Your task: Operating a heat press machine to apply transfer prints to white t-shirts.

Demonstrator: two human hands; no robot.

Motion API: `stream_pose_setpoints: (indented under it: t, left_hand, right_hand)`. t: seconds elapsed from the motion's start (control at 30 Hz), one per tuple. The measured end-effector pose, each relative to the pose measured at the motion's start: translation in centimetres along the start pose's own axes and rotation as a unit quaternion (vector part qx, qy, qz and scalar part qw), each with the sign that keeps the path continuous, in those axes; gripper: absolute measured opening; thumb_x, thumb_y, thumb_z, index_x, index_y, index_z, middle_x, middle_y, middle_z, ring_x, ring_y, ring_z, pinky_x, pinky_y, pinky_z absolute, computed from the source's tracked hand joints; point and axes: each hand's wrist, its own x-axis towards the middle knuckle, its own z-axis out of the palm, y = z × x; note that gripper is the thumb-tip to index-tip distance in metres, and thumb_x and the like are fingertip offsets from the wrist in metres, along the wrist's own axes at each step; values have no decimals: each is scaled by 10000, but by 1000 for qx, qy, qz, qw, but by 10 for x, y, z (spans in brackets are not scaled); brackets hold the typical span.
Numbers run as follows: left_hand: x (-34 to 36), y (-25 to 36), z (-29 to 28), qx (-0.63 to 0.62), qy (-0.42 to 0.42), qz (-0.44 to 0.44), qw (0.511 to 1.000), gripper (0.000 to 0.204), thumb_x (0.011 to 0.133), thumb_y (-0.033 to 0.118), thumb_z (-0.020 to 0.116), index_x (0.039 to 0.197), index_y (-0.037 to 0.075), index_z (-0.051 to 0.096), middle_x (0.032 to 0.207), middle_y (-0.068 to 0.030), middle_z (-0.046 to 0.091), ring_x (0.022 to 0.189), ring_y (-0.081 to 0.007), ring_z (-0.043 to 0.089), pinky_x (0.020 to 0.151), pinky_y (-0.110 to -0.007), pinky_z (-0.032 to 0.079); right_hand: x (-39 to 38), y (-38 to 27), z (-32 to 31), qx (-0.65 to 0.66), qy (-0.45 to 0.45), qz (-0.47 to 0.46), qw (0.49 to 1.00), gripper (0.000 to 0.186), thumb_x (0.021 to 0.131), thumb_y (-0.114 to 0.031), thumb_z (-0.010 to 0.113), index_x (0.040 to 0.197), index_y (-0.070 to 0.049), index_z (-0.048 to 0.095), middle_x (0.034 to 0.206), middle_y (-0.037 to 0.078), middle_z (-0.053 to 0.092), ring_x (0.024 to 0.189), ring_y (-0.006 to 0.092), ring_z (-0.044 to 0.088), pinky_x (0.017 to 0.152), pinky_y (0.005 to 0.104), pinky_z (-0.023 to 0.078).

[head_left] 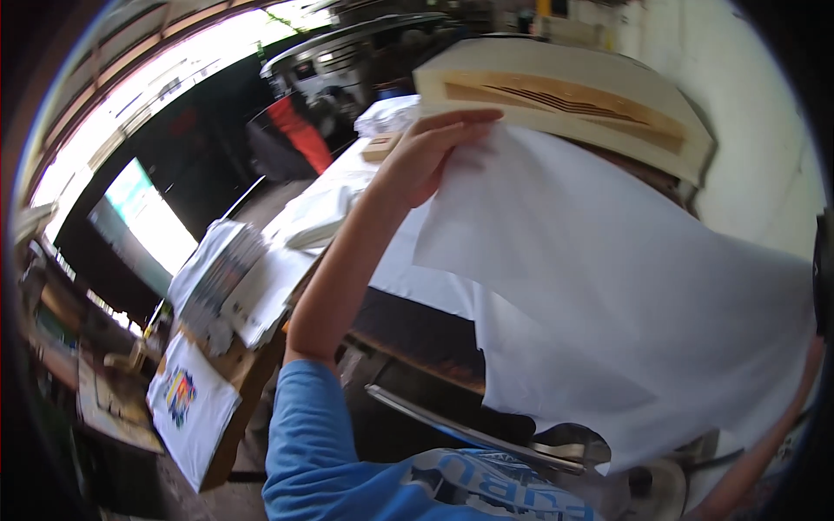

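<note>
My left hand [434, 149] is raised at the centre, its fingers closed on the upper left corner of a large white cloth [591, 260]. From there the cloth spreads to the right and hangs in loose folds, with its lower edge near my body. My right hand [815, 352] is at the far right edge of the view, by the other end of the cloth. Its fingers are hidden there, and mostly the forearm shows. Beneath the cloth lies a table with a white surface [417, 273] and a dark front side.
Behind the cloth stands a big cream machine housing [556, 65] with slotted vents. To the left are folded white fabric [317, 208], a small brown box [380, 146], a pile of printed white garments [217, 273] and a white shirt with a colourful print [193, 404] hanging over a wooden edge.
</note>
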Motion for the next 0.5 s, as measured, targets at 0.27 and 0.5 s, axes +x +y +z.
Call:
stream_pose_setpoints:
  t: [0.27, 0.5]
  left_hand:
    - [184, -166, 2, 148, 135, -91, 976, 362, 759, 3, 530, 1121, 27, 518, 955, -73, 575, 736, -123, 560, 635, -225, 476]
    - [236, -120, 46, -56, 110, 181, 976, 492, 738, -61, 498, 1214, 49, 435, 1097, -64, 513, 748, -110, 544, 615, -206, 460]
  right_hand:
    - [241, 116, 14, -128, -313, -125, 933, 348, 806, -242, 560, 1046, 3, 506, 1068, 56, 513, 1028, 133, 424, 921, 264, 271]
    - [305, 87, 42, 38, -249, -188, 949, 425, 851, -271, 495, 1126, 46, 426, 1118, 103, 481, 1057, 165, 430, 936, 298, 286]
